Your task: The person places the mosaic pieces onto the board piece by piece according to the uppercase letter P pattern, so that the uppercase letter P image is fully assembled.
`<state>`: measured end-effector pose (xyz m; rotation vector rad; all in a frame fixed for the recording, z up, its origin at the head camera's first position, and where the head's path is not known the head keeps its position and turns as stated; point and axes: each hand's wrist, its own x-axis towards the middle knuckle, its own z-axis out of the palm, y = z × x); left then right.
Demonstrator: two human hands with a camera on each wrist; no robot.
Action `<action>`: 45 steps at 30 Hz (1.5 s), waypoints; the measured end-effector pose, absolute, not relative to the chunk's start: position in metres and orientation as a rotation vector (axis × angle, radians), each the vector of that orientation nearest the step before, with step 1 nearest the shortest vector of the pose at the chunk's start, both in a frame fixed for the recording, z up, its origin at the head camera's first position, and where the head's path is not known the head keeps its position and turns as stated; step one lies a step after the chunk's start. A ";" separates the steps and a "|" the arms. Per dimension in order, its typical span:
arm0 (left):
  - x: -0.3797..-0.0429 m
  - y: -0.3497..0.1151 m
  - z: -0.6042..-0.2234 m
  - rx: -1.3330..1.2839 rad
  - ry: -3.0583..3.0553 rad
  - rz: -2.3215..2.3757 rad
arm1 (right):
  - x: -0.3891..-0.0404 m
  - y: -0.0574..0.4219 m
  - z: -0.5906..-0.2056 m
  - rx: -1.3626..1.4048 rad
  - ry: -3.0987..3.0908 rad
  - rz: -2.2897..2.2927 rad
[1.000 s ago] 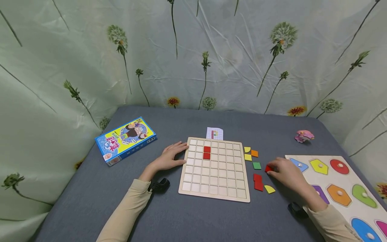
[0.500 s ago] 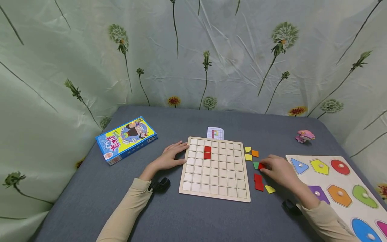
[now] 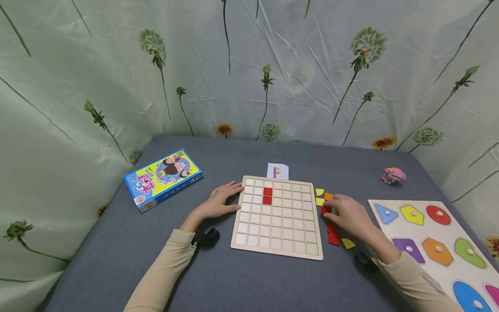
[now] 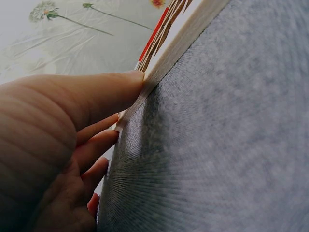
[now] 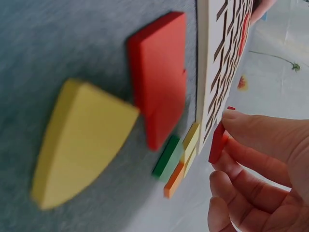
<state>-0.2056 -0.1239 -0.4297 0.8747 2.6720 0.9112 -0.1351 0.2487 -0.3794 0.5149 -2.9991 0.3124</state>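
Note:
My right hand [image 3: 351, 216] pinches a red square tile [image 5: 218, 142] between thumb and fingers, just off the right edge of a wooden grid board [image 3: 288, 234]. Two red squares [image 3: 267, 196] sit one above the other in the grid's upper left part. The left hand [image 3: 218, 203] rests against the board's left edge, its thumb tip touching the side in the left wrist view. Below the right hand lie red tiles [image 5: 161, 77] and a yellow quarter-circle tile [image 5: 82, 140]. A green tile [image 5: 166, 157], partly hidden in the head view, lies near an orange tile [image 5: 175, 180] and yellow tiles [image 3: 319, 201].
Behind the board lies a small pattern card [image 3: 277, 171] with a coloured grid. A blue and yellow box [image 3: 163, 180] lies at the left. To the right are a knobbed shape puzzle [image 3: 422, 230] and a pink toy [image 3: 393, 175] behind it.
The right hand has moved left with the red tile, from beside the shape puzzle, past the green tile, to near the board's right edge. My left hand has stayed put.

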 end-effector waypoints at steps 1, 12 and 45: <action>-0.206 -0.124 -0.430 0.875 2.673 0.913 | -0.136 0.247 -0.379 0.520 -2.999 0.313; -0.209 -0.126 -0.430 0.883 2.676 0.922 | -0.142 0.222 -0.383 0.605 -2.885 0.362; -0.207 -0.124 -0.430 0.867 2.664 0.922 | -0.158 0.157 -0.389 0.741 -2.974 0.388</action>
